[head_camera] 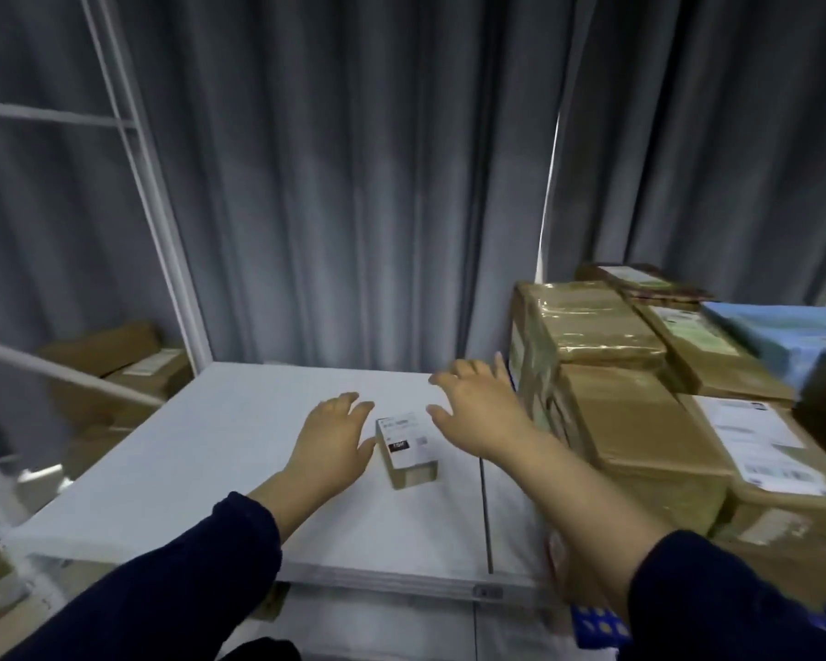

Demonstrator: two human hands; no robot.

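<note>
A small cardboard box with a white shipping label on top lies on the white table. My left hand hovers just left of it, fingers spread and relaxed, thumb near the box's left edge. My right hand is above and to the right of the box, fingers spread, holding nothing. Both arms wear dark blue sleeves.
A pile of taped cardboard parcels with labels fills the table's right side, with a blue package on top. A white metal rack stands at the left with more boxes behind it. Grey curtains hang behind.
</note>
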